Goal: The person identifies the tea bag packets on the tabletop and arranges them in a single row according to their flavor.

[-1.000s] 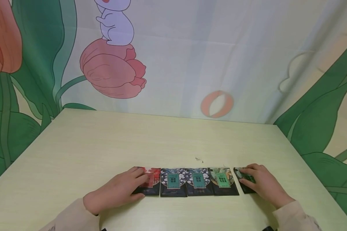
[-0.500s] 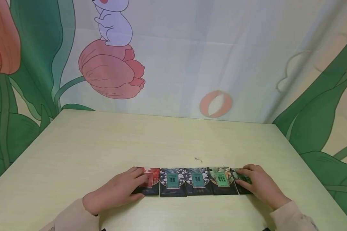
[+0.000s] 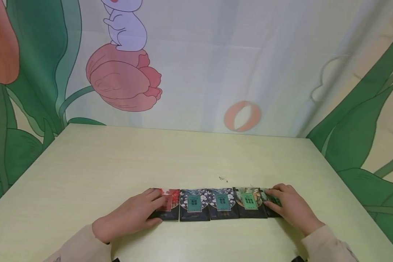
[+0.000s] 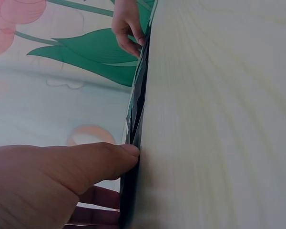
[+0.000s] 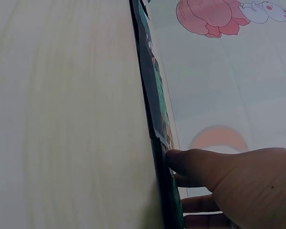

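Five flat packets lie in a row near the table's front edge. My left hand (image 3: 152,205) rests with straight fingers on the red packet (image 3: 173,199) at the left end, thumb at its near edge. Two blue-and-white packets (image 3: 194,204) (image 3: 222,203) and a green-labelled one (image 3: 249,202) follow. My right hand (image 3: 278,203) presses its fingers on the dark green packet (image 3: 266,197) at the right end, which touches its neighbour. The left wrist view shows my thumb (image 4: 100,164) against the row's edge (image 4: 138,102). In the right wrist view the right hand (image 5: 219,174) touches the row (image 5: 155,95).
The pale wooden table (image 3: 118,160) stretches back to a printed cloth backdrop with tulips (image 3: 121,78) and green leaves. A tiny dark speck (image 3: 223,179) lies just behind the row. The table's right edge (image 3: 347,189) runs close to my right hand.
My right hand has slid the dark green packet leftward, closing the gap to the green-labelled packet. The left hand has stayed on the red packet.
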`<state>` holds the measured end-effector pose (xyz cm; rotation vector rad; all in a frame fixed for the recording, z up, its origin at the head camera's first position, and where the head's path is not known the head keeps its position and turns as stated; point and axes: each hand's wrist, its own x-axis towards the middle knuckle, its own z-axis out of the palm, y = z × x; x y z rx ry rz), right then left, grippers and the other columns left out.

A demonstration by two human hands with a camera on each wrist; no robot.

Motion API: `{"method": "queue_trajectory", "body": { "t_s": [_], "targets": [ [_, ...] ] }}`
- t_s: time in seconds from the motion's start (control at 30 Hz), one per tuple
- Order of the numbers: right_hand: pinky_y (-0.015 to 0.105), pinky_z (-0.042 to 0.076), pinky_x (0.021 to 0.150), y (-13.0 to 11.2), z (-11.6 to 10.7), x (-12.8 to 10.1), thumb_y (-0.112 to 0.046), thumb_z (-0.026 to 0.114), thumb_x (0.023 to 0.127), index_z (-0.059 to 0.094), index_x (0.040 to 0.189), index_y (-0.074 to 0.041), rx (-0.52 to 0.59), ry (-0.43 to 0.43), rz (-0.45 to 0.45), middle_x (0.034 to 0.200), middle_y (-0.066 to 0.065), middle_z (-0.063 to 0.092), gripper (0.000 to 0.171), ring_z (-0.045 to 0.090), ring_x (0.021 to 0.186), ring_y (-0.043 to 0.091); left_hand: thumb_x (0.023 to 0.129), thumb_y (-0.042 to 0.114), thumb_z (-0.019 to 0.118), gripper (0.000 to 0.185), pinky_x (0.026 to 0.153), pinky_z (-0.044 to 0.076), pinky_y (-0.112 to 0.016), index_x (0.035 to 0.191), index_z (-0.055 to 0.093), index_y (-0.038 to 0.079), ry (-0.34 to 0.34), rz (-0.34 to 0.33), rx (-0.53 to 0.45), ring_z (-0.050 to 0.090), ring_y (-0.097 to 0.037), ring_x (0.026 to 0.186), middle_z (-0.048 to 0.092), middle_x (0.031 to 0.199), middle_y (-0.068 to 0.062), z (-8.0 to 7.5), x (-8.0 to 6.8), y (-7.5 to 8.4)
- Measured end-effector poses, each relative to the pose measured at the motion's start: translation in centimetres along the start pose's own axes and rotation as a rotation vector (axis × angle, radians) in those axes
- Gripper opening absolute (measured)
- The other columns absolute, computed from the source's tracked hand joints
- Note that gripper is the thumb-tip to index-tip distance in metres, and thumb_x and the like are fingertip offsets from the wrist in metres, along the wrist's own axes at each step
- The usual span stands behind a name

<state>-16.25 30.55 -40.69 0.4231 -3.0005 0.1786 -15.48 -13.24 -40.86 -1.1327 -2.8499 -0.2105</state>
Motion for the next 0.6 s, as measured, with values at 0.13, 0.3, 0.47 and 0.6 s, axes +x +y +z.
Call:
{"method": "queue_trajectory", "body": {
  "t_s": [0.13,0.3,0.47,0.6],
  "targets": [
    [0.048,0.05,0.086,0.0,0.0,0.5,-0.029,0.071,0.085,0.067,0.119,-0.007,-0.002,-0.01,-0.003,0.108,0.012,0.062,0.041,0.056,0.101,0.032,0.081,0.037,0.075,0.047,0.083,0.055,-0.034,0.118,0.059,0.013,0.002,0.006,0.009,0.053,-0.016,0.104,0.059,0.114,-0.003,-0.1,0.1,-0.2],
    [0.049,0.05,0.086,0.0,-0.2,0.8,-0.03,0.071,0.085,0.067,0.119,-0.007,0.02,-0.044,0.0,0.11,0.013,0.062,0.041,0.057,0.102,0.034,0.081,0.035,0.076,0.046,0.082,0.055,-0.034,0.117,0.059,0.012,-0.018,0.008,0.027,0.054,-0.017,0.101,0.059,0.113,-0.004,-0.2,0.4,-0.4],
    [0.05,0.05,0.088,-0.1,-0.5,0.9,-0.028,0.071,0.086,0.067,0.116,-0.005,0.026,-0.034,0.0,0.111,0.015,0.063,0.038,0.058,0.103,0.035,0.08,0.037,0.076,0.045,0.077,0.054,-0.031,0.113,0.06,0.011,-0.039,0.021,0.041,0.053,-0.015,0.094,0.058,0.108,-0.004,-0.5,0.4,-0.2],
    [0.051,0.05,0.087,-0.4,-0.8,1.2,-0.026,0.07,0.087,0.065,0.12,-0.003,0.053,0.022,-0.01,0.115,0.018,0.062,0.041,0.057,0.104,0.037,0.08,0.036,0.076,0.042,0.074,0.052,-0.029,0.111,0.06,0.012,-0.03,0.036,0.04,0.05,-0.013,0.088,0.056,0.103,-0.002,-0.7,0.5,-0.2]
  ]
}}
